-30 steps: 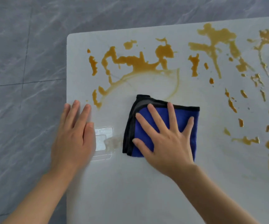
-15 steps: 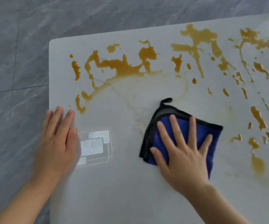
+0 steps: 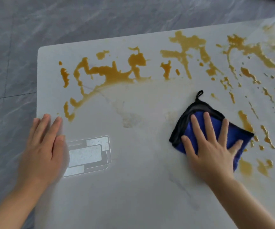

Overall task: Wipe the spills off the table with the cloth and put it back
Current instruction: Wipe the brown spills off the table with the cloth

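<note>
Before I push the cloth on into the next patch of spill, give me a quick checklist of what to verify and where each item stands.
1. Right hand flat on the blue cloth, fingers spread: ok.
2. Cloth lies flat on the table with no corner hanging over an edge: ok.
3. Left hand rests flat at the table's left edge, bracing, clear of the cloth: ok.
4. Spill at the cloth's right edge is the nearest patch to take: ok.
5. Table wiped clean: not ok; orange spill covers the far side and the right.
6. Underside of the cloth not yet soaked: cannot tell; it is hidden.
</note>
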A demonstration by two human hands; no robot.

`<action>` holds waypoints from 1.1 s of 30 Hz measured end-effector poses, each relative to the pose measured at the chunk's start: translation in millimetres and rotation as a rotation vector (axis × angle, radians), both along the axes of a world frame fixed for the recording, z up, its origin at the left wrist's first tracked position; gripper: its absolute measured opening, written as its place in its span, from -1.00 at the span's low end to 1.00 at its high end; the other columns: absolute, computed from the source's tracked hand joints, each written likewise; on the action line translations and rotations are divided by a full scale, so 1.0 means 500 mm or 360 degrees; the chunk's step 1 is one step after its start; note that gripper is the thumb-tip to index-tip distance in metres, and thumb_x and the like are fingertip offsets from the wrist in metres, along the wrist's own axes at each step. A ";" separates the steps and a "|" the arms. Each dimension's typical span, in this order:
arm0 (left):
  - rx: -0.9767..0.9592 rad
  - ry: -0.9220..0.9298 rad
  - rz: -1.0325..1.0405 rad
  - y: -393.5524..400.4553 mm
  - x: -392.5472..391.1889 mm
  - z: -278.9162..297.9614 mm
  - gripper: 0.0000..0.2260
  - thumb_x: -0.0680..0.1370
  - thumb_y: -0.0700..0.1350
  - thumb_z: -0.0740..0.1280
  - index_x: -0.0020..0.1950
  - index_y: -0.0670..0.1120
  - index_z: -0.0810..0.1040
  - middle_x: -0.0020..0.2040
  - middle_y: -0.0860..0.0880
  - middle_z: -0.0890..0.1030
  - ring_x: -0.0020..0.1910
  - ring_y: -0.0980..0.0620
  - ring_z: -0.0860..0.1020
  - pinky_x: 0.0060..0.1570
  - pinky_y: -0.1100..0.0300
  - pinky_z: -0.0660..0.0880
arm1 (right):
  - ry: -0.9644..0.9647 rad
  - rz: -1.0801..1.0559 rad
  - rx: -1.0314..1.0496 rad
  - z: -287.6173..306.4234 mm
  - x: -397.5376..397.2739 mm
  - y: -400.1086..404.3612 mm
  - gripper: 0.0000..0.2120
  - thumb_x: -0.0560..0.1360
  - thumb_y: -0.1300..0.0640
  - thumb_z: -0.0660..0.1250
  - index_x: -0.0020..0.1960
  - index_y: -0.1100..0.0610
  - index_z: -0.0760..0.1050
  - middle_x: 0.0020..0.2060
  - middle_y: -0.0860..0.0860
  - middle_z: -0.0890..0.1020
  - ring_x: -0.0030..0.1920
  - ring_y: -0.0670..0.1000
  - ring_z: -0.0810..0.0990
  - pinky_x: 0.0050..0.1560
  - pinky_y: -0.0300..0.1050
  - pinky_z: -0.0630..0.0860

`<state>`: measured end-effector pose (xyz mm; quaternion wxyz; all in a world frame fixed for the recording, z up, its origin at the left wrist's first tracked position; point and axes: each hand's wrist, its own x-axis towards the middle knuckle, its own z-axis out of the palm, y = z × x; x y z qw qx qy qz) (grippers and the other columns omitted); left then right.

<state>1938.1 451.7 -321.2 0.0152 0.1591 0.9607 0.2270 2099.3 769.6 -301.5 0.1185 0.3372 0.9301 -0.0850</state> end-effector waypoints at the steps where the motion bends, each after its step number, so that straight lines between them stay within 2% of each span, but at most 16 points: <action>1: 0.0004 -0.0004 0.0006 0.000 0.000 -0.001 -0.42 0.50 0.15 -0.08 0.44 -0.07 0.28 0.51 -0.05 0.16 0.46 0.17 -0.03 0.42 0.13 -0.02 | 0.0010 0.0110 0.0016 0.002 0.013 -0.026 -0.40 0.45 -0.39 -0.32 0.46 -0.28 -0.25 0.45 -0.21 -0.30 0.48 0.13 -0.38 0.31 0.50 -0.17; 3: 0.0026 -0.0016 0.0031 -0.001 0.000 -0.003 -0.42 0.50 0.18 -0.09 0.45 -0.01 0.25 0.50 0.05 0.13 0.45 0.27 -0.07 0.40 0.17 -0.03 | 0.0008 0.0268 0.0004 0.011 0.025 -0.065 -0.38 0.48 -0.34 -0.16 0.49 -0.17 0.01 0.51 -0.09 -0.01 0.50 0.24 -0.16 0.25 0.56 -0.04; 4: 0.0030 -0.0007 0.0034 -0.002 -0.001 -0.005 -0.42 0.50 0.18 -0.09 0.45 0.00 0.25 0.50 0.07 0.12 0.45 0.27 -0.07 0.41 0.23 -0.06 | 0.0006 0.0302 -0.0001 0.015 0.021 -0.073 -0.37 0.47 -0.33 -0.13 0.48 -0.14 0.10 0.51 -0.06 0.08 0.50 0.27 -0.09 0.23 0.57 0.00; 5: 0.0024 0.0003 0.0025 -0.004 -0.003 -0.007 -0.43 0.50 0.18 -0.09 0.45 -0.01 0.26 0.50 0.07 0.13 0.46 0.24 -0.06 0.41 0.32 -0.10 | -0.0009 0.0336 -0.0010 0.016 0.012 -0.071 -0.37 0.47 -0.33 -0.14 0.48 -0.15 0.11 0.51 -0.06 0.09 0.50 0.27 -0.09 0.24 0.57 0.00; 7: -0.0009 0.0026 -0.0017 -0.008 -0.007 -0.014 -0.44 0.52 0.15 -0.08 0.44 -0.07 0.28 0.49 0.01 0.15 0.49 0.10 0.00 0.38 0.48 -0.17 | 0.0010 0.0391 0.0027 0.008 -0.015 -0.045 -0.38 0.45 -0.38 -0.23 0.48 -0.25 -0.07 0.52 -0.14 -0.06 0.51 0.21 -0.22 0.28 0.54 -0.08; 9: -0.0024 0.0064 -0.0028 -0.015 -0.014 -0.021 -0.46 0.54 0.13 -0.06 0.43 -0.11 0.30 0.50 -0.10 0.18 0.50 -0.04 0.05 0.38 0.49 -0.17 | 0.0064 0.0382 0.0063 -0.005 -0.048 0.005 -0.40 0.43 -0.42 -0.32 0.44 -0.34 -0.24 0.51 -0.21 -0.19 0.49 0.12 -0.34 0.31 0.51 -0.17; 12: -0.0015 0.0082 -0.0050 -0.023 -0.019 -0.031 -0.46 0.56 0.12 -0.07 0.42 -0.12 0.30 0.50 -0.16 0.19 0.51 -0.10 0.06 0.40 0.45 -0.18 | 0.0069 0.0201 0.0045 -0.009 -0.072 0.092 -0.41 0.41 -0.42 -0.31 0.42 -0.37 -0.25 0.50 -0.23 -0.19 0.49 0.06 -0.35 0.32 0.48 -0.22; 15: -0.0004 0.0127 -0.0096 -0.028 -0.023 -0.039 -0.48 0.57 0.09 -0.05 0.41 -0.16 0.31 0.49 -0.21 0.20 0.50 -0.15 0.09 0.43 0.40 -0.16 | 0.0054 -0.0082 -0.0006 0.003 -0.021 0.149 -0.38 0.40 -0.42 -0.31 0.44 -0.35 -0.21 0.51 -0.22 -0.18 0.49 0.03 -0.34 0.35 0.47 -0.23; 18: 0.0020 0.0126 -0.0071 -0.030 -0.024 -0.045 -0.49 0.57 0.12 -0.06 0.43 -0.10 0.29 0.50 -0.17 0.19 0.51 -0.07 0.05 0.42 0.41 -0.17 | -0.0017 -0.0270 -0.0046 0.019 0.065 0.120 -0.34 0.35 -0.42 -0.33 0.44 -0.33 -0.26 0.47 -0.24 -0.30 0.48 0.03 -0.37 0.35 0.47 -0.23; 21: -0.0008 0.0145 -0.0079 -0.039 -0.028 -0.057 -0.49 0.59 0.15 -0.08 0.43 -0.09 0.29 0.50 -0.16 0.20 0.50 -0.11 0.09 0.45 0.37 -0.14 | -0.0114 -0.0137 -0.0060 0.015 0.113 0.042 -0.38 0.36 -0.41 -0.33 0.35 -0.34 -0.45 0.36 -0.27 -0.45 0.45 0.06 -0.46 0.34 0.46 -0.22; 23: -0.0037 0.0153 -0.0091 -0.045 -0.036 -0.063 -0.50 0.60 0.15 -0.09 0.43 -0.06 0.28 0.50 -0.14 0.20 0.50 -0.11 0.11 0.46 0.34 -0.12 | -0.0093 -0.0001 -0.0061 0.009 0.113 0.009 -0.45 0.40 -0.43 -0.34 0.29 -0.35 -0.50 0.33 -0.28 -0.47 0.43 0.08 -0.49 0.33 0.45 -0.23; 27: -0.0057 0.0168 -0.0097 -0.048 -0.041 -0.069 -0.51 0.61 0.15 -0.08 0.43 -0.06 0.29 0.49 -0.15 0.21 0.49 -0.14 0.13 0.47 0.29 -0.10 | 0.0038 0.0129 0.0028 0.004 0.071 0.060 -0.48 0.43 -0.44 -0.29 0.32 -0.41 -0.38 0.40 -0.30 -0.32 0.48 0.06 -0.37 0.32 0.49 -0.19; 29: -0.0056 0.0152 -0.0100 -0.046 -0.039 -0.065 -0.50 0.60 0.15 -0.08 0.43 -0.06 0.28 0.50 -0.14 0.20 0.50 -0.12 0.11 0.47 0.30 -0.10 | 0.0049 0.0035 0.0009 0.007 0.057 0.108 -0.46 0.42 -0.42 -0.28 0.37 -0.42 -0.30 0.47 -0.29 -0.23 0.49 0.01 -0.36 0.33 0.47 -0.22; 33: -0.0006 0.0117 -0.0066 -0.032 -0.026 -0.048 -0.50 0.57 0.12 -0.06 0.43 -0.07 0.29 0.50 -0.14 0.19 0.51 -0.09 0.06 0.41 0.44 -0.17 | 0.0049 -0.0203 -0.0033 0.012 0.077 0.137 -0.41 0.41 -0.38 -0.28 0.44 -0.36 -0.19 0.51 -0.22 -0.16 0.49 -0.01 -0.33 0.36 0.43 -0.24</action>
